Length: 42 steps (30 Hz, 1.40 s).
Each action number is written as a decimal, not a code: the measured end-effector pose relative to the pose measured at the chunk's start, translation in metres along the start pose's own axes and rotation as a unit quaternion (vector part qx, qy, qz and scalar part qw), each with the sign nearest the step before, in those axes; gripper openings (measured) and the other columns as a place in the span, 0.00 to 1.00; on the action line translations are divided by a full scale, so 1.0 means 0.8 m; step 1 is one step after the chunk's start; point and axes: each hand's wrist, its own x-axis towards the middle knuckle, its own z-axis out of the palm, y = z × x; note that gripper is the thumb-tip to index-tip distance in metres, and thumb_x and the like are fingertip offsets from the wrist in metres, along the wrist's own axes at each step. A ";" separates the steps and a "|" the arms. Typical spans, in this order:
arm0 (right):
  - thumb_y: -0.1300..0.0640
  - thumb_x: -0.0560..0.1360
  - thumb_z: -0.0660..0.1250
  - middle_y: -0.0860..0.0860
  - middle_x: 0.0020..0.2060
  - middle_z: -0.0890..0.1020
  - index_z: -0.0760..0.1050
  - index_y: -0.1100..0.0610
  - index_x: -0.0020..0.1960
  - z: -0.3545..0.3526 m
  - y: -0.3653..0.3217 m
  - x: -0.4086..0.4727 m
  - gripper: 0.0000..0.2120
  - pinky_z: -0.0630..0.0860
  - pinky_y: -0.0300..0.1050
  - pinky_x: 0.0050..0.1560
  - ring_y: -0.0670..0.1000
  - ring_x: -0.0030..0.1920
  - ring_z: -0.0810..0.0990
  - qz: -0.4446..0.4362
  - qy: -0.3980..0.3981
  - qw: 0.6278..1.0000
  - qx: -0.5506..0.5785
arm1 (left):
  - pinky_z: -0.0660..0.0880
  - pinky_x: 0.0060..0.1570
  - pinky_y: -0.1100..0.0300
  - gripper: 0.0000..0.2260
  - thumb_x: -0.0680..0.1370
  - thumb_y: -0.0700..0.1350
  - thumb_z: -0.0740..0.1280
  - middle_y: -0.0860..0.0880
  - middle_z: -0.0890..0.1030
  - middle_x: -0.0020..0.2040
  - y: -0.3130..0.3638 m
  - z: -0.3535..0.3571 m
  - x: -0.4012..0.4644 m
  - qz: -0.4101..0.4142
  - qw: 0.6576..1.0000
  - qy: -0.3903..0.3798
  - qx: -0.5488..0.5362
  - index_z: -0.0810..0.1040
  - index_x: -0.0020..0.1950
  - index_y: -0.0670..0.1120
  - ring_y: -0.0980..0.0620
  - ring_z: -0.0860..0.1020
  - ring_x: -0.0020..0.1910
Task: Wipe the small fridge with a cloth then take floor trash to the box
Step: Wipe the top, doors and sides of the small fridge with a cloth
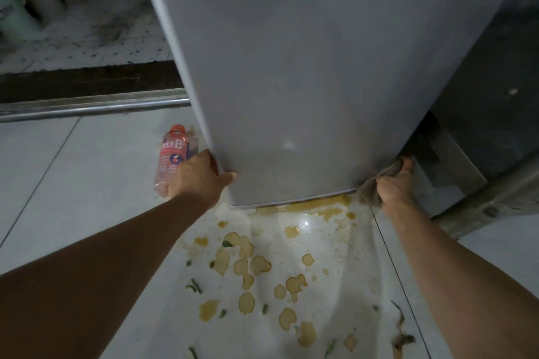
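The small grey fridge fills the middle of the view, seen from above. My left hand grips its lower left corner, thumb on the front face. My right hand is closed on a grey-brown cloth and presses it against the lower right edge of the fridge. A pink plastic bottle lies on the floor tiles just left of the fridge, partly behind my left hand.
Yellow-brown liquid stains and green scraps spread over the white tiles below the fridge. A metal threshold rail runs at the left. A dark cabinet with a metal base stands at the right.
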 end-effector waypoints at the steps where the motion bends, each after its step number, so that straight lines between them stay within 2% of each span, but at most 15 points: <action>1: 0.64 0.79 0.55 0.59 0.59 0.74 0.63 0.52 0.68 -0.002 -0.006 0.001 0.19 0.72 0.41 0.47 0.55 0.51 0.76 -0.010 0.008 1.000 0.009 | 0.77 0.52 0.46 0.18 0.71 0.50 0.72 0.42 0.80 0.52 0.000 0.000 0.000 -0.001 1.000 -0.001 0.013 0.74 0.56 0.44 0.41 0.78 0.51; 5: 0.70 0.74 0.57 0.52 0.54 0.73 0.65 0.48 0.67 -0.020 -0.037 0.004 0.26 0.76 0.48 0.51 0.53 0.51 0.75 -0.013 -0.003 0.999 0.050 | 0.78 0.50 0.48 0.15 0.74 0.52 0.68 0.42 0.80 0.49 0.004 -0.002 -0.001 -0.020 0.998 -0.024 0.051 0.76 0.54 0.42 0.41 0.78 0.49; 10: 0.74 0.72 0.58 0.49 0.52 0.72 0.67 0.51 0.67 -0.043 -0.089 -0.005 0.28 0.71 0.41 0.51 0.50 0.49 0.73 -0.051 0.027 0.993 0.100 | 0.78 0.50 0.47 0.13 0.75 0.47 0.68 0.42 0.76 0.48 0.019 -0.019 -0.003 0.007 1.000 0.002 0.010 0.76 0.52 0.39 0.39 0.78 0.48; 13: 0.74 0.72 0.59 0.51 0.55 0.73 0.68 0.51 0.67 -0.056 -0.123 -0.013 0.29 0.74 0.45 0.54 0.51 0.53 0.73 -0.055 0.032 0.989 0.133 | 0.78 0.49 0.48 0.12 0.75 0.48 0.67 0.43 0.74 0.44 0.026 -0.036 -0.003 0.016 1.000 -0.001 0.015 0.77 0.47 0.38 0.40 0.78 0.46; 18: 0.73 0.71 0.60 0.54 0.60 0.75 0.69 0.51 0.66 -0.076 -0.181 -0.021 0.28 0.75 0.55 0.61 0.56 0.58 0.76 -0.082 0.041 0.983 0.162 | 0.71 0.32 0.59 0.12 0.76 0.53 0.66 0.48 0.76 0.35 0.042 -0.062 -0.002 0.006 0.999 0.014 0.032 0.75 0.44 0.44 0.51 0.74 0.33; 19: 0.73 0.71 0.60 0.54 0.60 0.76 0.69 0.50 0.65 -0.080 -0.191 -0.023 0.27 0.75 0.55 0.61 0.55 0.58 0.76 -0.086 0.043 0.982 0.160 | 0.72 0.33 0.58 0.12 0.75 0.54 0.66 0.47 0.77 0.36 0.046 -0.069 -0.003 0.002 0.999 0.013 0.032 0.76 0.44 0.45 0.49 0.75 0.34; 22: 0.72 0.72 0.60 0.53 0.58 0.76 0.69 0.48 0.62 -0.094 -0.225 -0.029 0.26 0.76 0.52 0.58 0.53 0.53 0.76 -0.098 0.043 0.980 0.166 | 0.79 0.46 0.51 0.14 0.74 0.57 0.66 0.45 0.81 0.40 0.060 -0.092 -0.003 -0.002 0.999 0.012 0.034 0.77 0.45 0.47 0.43 0.80 0.42; 25: 0.71 0.72 0.60 0.48 0.50 0.75 0.69 0.47 0.59 -0.109 -0.264 -0.034 0.24 0.76 0.49 0.56 0.53 0.53 0.76 -0.114 0.041 0.975 0.184 | 0.78 0.43 0.54 0.13 0.73 0.57 0.67 0.45 0.79 0.36 0.075 -0.115 -0.004 0.005 1.000 0.017 0.012 0.75 0.42 0.48 0.43 0.80 0.41; 28: 0.71 0.72 0.60 0.44 0.44 0.74 0.68 0.45 0.54 -0.126 -0.307 -0.044 0.22 0.75 0.47 0.54 0.51 0.52 0.76 -0.143 0.051 0.969 0.195 | 0.70 0.40 0.58 0.11 0.73 0.54 0.69 0.45 0.79 0.40 0.090 -0.136 -0.008 0.018 0.999 0.037 -0.009 0.73 0.40 0.48 0.43 0.79 0.44; 30: 0.70 0.73 0.59 0.44 0.44 0.73 0.67 0.46 0.55 -0.136 -0.332 -0.052 0.21 0.75 0.47 0.54 0.51 0.51 0.75 -0.164 0.060 0.966 0.191 | 0.69 0.39 0.59 0.10 0.73 0.53 0.69 0.44 0.81 0.45 0.098 -0.149 -0.010 0.027 0.998 0.046 -0.020 0.73 0.42 0.49 0.45 0.77 0.41; 32: 0.70 0.73 0.58 0.47 0.48 0.73 0.67 0.48 0.59 -0.141 -0.346 -0.060 0.21 0.75 0.48 0.56 0.51 0.51 0.74 -0.171 0.067 0.966 0.181 | 0.75 0.43 0.56 0.12 0.73 0.52 0.70 0.44 0.81 0.49 0.108 -0.160 -0.016 0.025 0.997 0.055 -0.050 0.73 0.49 0.47 0.45 0.78 0.45; 34: 0.69 0.74 0.57 0.50 0.50 0.72 0.67 0.50 0.62 -0.143 -0.350 -0.068 0.21 0.75 0.51 0.59 0.52 0.52 0.74 -0.165 0.066 0.969 0.174 | 0.78 0.51 0.49 0.20 0.72 0.50 0.71 0.44 0.78 0.55 0.120 -0.169 -0.027 0.011 0.991 0.081 -0.104 0.69 0.59 0.45 0.42 0.78 0.52; 36: 0.68 0.75 0.57 0.51 0.52 0.72 0.67 0.51 0.63 -0.144 -0.353 -0.076 0.20 0.75 0.53 0.61 0.53 0.53 0.74 -0.156 0.065 0.969 0.178 | 0.77 0.52 0.45 0.25 0.71 0.47 0.72 0.43 0.73 0.60 0.134 -0.181 -0.044 0.015 0.976 0.158 -0.149 0.64 0.63 0.45 0.41 0.76 0.55; 39: 0.67 0.76 0.57 0.52 0.52 0.72 0.66 0.52 0.62 -0.146 -0.359 -0.083 0.18 0.75 0.52 0.57 0.54 0.53 0.74 -0.143 0.056 0.969 0.192 | 0.78 0.44 0.48 0.23 0.70 0.44 0.72 0.47 0.67 0.57 0.160 -0.198 -0.072 0.103 0.949 0.269 -0.130 0.63 0.58 0.49 0.44 0.74 0.52; 42: 0.68 0.76 0.58 0.51 0.51 0.71 0.66 0.52 0.64 -0.150 -0.366 -0.087 0.19 0.75 0.52 0.56 0.53 0.51 0.73 -0.143 0.058 0.968 0.197 | 0.77 0.41 0.51 0.20 0.69 0.44 0.72 0.49 0.68 0.53 0.197 -0.210 -0.092 0.248 0.921 0.293 -0.071 0.66 0.56 0.49 0.47 0.75 0.49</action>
